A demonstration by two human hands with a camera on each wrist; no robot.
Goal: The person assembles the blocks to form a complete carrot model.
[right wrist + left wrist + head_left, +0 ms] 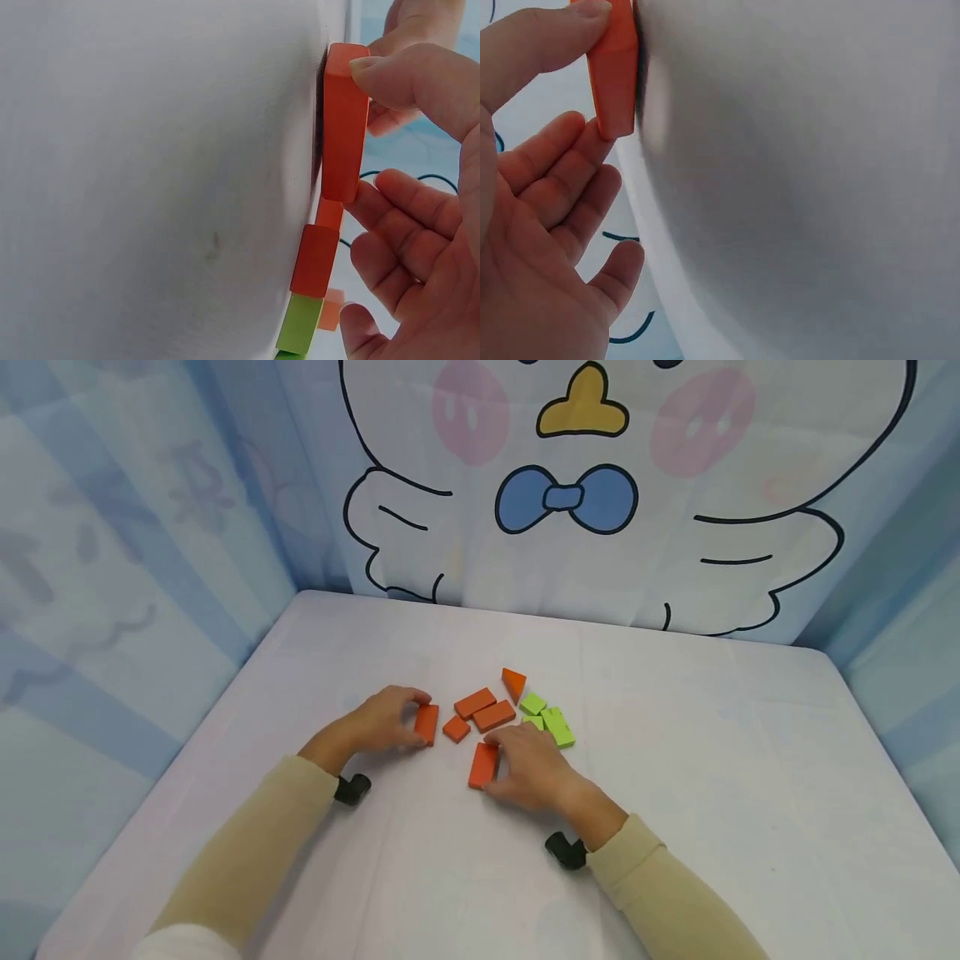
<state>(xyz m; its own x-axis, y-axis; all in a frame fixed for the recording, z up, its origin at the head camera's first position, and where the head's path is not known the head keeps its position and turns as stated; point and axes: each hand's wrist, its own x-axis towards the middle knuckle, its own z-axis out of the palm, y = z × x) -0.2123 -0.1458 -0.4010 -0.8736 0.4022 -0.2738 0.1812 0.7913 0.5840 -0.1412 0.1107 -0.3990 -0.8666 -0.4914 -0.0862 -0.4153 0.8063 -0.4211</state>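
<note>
An orange-red rectangular block (427,725) lies on the table between the thumb and a finger of the left hand (386,720); the left wrist view shows the thumb on this block (616,82). A second such block (483,766) is pinched at its two ends by the right hand (531,770), as the right wrist view also shows on the block (344,127). Between and beyond the hands lie a small orange-red block (456,729) and two rectangular ones (476,702). The right hand's knuckles partly hide the green blocks.
An orange triangular block (513,684) lies behind the others. Green blocks (558,727) sit at the group's right side. The white table (720,793) is bordered by a curtain (555,577) with a cartoon figure at the back and by blue curtains at the sides.
</note>
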